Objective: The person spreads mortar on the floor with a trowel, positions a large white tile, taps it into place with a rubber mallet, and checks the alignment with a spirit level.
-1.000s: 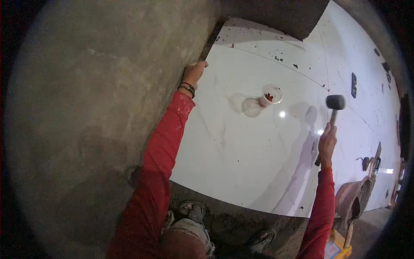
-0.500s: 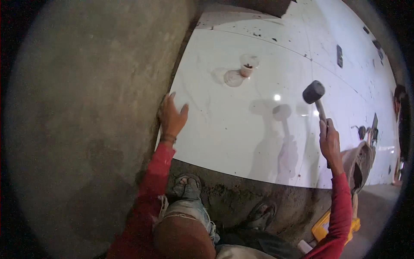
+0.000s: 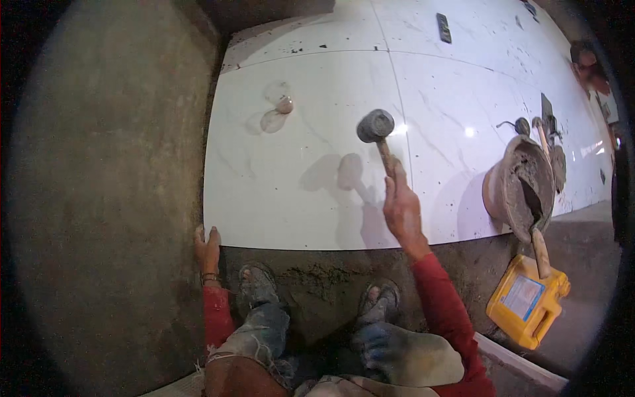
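My right hand [image 3: 405, 210] is closed round the wooden handle of a mallet with a dark rubber head [image 3: 376, 126]. The mallet is raised above a large glossy white floor tile [image 3: 291, 205], and its shadow falls on the tile to the left. At the tile's near left corner, beside the wall, my left hand [image 3: 208, 247] touches the edge with its fingers apart and holds nothing. A small clear cup-like object [image 3: 284, 104] with something reddish in it stands on the tile's far left part.
At right stands a mortar-caked bucket [image 3: 496, 192]; a wooden-handled tool [image 3: 541, 255] leans out. A yellow jerrycan [image 3: 522, 304] lies nearer. Farther off are hand tools [image 3: 544, 116], a dark rectangular block [image 3: 444, 28] and another person [image 3: 587, 66]. A bare wall [image 3: 132, 165] runs along the left.
My left hand has slid nearer along the tile's left edge to its near corner. The mallet has moved left over the tile in my right hand. The view has shifted right.
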Demonstrator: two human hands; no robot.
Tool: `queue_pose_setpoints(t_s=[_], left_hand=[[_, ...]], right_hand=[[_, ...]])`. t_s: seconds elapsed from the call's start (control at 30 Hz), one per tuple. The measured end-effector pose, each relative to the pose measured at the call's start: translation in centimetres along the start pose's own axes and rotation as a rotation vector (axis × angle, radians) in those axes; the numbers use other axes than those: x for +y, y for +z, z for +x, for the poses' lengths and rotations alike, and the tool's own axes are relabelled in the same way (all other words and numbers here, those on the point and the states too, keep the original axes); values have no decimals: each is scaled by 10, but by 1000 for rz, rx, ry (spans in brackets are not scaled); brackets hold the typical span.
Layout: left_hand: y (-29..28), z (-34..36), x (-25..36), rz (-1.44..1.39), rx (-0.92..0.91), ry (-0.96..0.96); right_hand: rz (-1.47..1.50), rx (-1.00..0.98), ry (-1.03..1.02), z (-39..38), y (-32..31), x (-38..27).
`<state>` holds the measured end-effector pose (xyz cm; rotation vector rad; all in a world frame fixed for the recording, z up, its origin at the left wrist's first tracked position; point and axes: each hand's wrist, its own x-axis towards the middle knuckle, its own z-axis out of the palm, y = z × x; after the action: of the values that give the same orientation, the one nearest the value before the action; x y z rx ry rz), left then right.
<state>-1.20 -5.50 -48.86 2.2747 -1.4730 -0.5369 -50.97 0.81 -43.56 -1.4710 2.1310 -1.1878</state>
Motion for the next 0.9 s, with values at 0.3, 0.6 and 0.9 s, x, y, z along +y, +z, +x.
queue_pose_setpoints(t_s=[0.3, 0.6, 0.9], left_hand=[[2, -11, 38, -23, 5, 277], [132, -81, 267, 532, -475, 1361], [306, 9, 495, 382, -202, 1290]], right_hand=[[-83, -113, 96, 7, 3, 13], [330, -64, 379, 7, -26, 53], [528, 171, 609, 42, -64, 128]])
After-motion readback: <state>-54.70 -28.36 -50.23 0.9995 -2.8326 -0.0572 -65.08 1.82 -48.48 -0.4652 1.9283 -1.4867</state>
